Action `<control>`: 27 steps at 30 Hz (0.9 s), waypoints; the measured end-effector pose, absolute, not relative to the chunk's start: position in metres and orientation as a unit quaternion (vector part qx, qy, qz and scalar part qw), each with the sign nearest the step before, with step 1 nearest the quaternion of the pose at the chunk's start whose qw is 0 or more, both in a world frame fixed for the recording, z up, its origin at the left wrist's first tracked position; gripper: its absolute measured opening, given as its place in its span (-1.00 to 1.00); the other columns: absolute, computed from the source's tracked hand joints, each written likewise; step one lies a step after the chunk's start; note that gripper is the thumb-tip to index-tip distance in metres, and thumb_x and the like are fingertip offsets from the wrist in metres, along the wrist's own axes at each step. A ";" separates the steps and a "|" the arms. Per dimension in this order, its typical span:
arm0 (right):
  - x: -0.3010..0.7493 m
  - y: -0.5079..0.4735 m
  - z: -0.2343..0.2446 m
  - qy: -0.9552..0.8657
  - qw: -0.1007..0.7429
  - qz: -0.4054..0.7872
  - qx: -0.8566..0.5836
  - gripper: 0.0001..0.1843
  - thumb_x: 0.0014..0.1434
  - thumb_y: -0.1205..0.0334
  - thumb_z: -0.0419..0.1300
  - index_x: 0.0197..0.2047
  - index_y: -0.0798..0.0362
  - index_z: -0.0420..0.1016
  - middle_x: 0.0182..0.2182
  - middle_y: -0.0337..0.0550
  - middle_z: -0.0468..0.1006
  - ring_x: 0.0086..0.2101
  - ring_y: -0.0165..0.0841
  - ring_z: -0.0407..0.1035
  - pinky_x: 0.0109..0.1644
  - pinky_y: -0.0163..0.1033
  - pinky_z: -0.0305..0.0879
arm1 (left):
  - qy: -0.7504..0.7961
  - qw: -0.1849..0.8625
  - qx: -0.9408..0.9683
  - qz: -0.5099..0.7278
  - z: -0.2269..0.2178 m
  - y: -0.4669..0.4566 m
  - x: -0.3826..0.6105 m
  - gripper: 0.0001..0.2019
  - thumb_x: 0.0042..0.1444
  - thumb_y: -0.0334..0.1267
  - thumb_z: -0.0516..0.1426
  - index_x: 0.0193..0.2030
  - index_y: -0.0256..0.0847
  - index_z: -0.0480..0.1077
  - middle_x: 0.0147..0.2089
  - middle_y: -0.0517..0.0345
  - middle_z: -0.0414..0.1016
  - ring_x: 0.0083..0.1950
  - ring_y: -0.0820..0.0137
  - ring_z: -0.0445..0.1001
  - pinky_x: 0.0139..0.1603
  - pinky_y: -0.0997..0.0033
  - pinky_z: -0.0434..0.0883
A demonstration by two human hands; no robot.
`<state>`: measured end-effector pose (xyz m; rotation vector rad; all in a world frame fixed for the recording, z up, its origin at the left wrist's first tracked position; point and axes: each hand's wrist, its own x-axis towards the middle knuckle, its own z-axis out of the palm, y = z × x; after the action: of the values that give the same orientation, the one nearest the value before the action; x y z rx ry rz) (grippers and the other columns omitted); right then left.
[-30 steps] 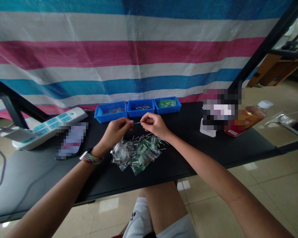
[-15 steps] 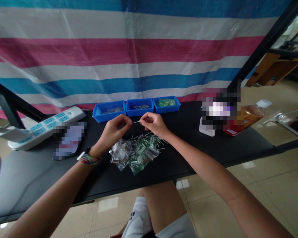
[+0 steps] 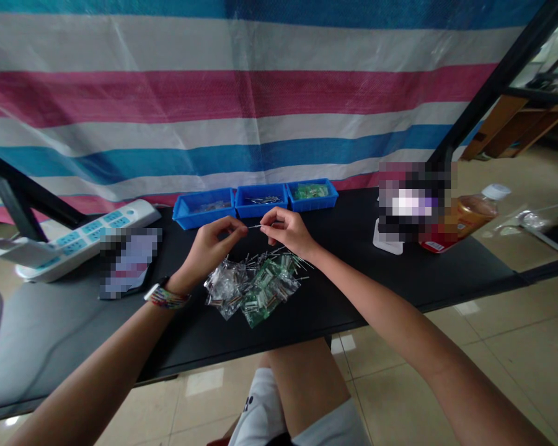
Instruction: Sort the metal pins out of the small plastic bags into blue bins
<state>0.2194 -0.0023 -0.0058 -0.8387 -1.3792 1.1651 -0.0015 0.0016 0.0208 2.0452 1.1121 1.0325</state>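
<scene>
Between my hands runs a thin silvery metal pin (image 3: 254, 227), its exact kind too small to make out. My left hand (image 3: 218, 240) pinches one end between thumb and forefinger. At the other end, the fingertips of my right hand (image 3: 286, 232) are closed on it. Just below lies a pile of small packets: clear plastic bags (image 3: 225, 285) on the left and green-tinted bags (image 3: 267, 291) on the right. Loose metal pins (image 3: 302, 261) stick out at the back of the pile, partly under my right wrist.
Three blue bins stand behind my hands: the left bin (image 3: 204, 218) with clear packets, the middle bin (image 3: 261, 210) with metal pins, the right bin (image 3: 312, 201) with green packets. A power strip (image 3: 93, 232) and blurred phone-like object (image 3: 130, 263) lie left; a bottle (image 3: 477, 214) stands right.
The fingers of my right hand have shifted slightly on the pin. Both hands otherwise stay in nearly the same place, and the pile looks unchanged.
</scene>
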 end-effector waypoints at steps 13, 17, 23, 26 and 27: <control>0.226 0.002 -0.004 -0.581 0.559 0.486 -0.338 -0.77 0.06 0.15 0.44 -0.33 0.05 0.50 -0.43 -0.33 0.50 -0.57 -0.49 0.41 -0.45 -0.33 0.40 | 0.414 0.285 0.774 0.385 0.022 0.001 0.000 -0.62 0.39 0.05 0.18 -0.31 -0.18 0.61 -0.28 0.07 0.68 -0.22 0.26 0.60 -0.13 0.33 0.45; 0.231 0.013 -0.007 -0.539 0.625 0.431 -0.365 -0.82 0.09 0.17 0.40 -0.34 0.04 0.50 -0.45 -0.34 0.49 -0.59 -0.49 0.39 -0.49 -0.34 0.36 | 0.425 0.285 0.761 0.400 0.019 0.004 -0.004 -0.64 0.38 0.04 0.16 -0.26 -0.18 0.59 -0.22 0.03 0.70 -0.14 0.20 0.65 -0.06 0.29 0.48; 0.250 0.035 -0.018 -0.562 0.642 0.298 -0.429 -0.84 0.23 0.14 0.31 -0.18 0.04 0.59 -0.24 -0.20 0.60 -0.55 -0.50 0.42 -0.49 -0.34 0.36 | 0.436 0.281 0.748 0.413 0.011 0.009 -0.008 -0.68 0.35 0.01 0.15 -0.23 -0.19 0.56 -0.20 0.03 0.70 -0.11 0.20 0.66 -0.05 0.29 0.49; 0.263 0.039 -0.022 -0.660 0.583 0.196 -0.431 -0.75 0.29 0.23 0.24 -0.03 0.04 0.70 -0.11 -0.09 0.62 -0.49 -0.48 0.39 -0.44 -0.32 0.35 | 0.454 0.267 0.744 0.411 0.011 0.011 -0.009 -0.68 0.33 -0.02 0.12 -0.23 -0.21 0.56 -0.21 0.02 0.70 -0.13 0.21 0.65 -0.08 0.31 0.48; 0.266 0.040 -0.022 -0.671 0.580 0.157 -0.435 -0.72 0.30 0.27 0.23 0.00 0.04 0.72 -0.13 -0.09 0.61 -0.48 -0.47 0.37 -0.42 -0.30 0.35 | 0.462 0.258 0.748 0.400 0.011 0.011 -0.010 -0.68 0.30 -0.04 0.11 -0.22 -0.22 0.57 -0.22 0.02 0.70 -0.16 0.21 0.65 -0.11 0.32 0.48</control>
<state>0.2661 0.0401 -0.0216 -1.0167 -1.5672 0.3667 -0.0103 0.0115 0.0114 2.0283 1.2537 1.0832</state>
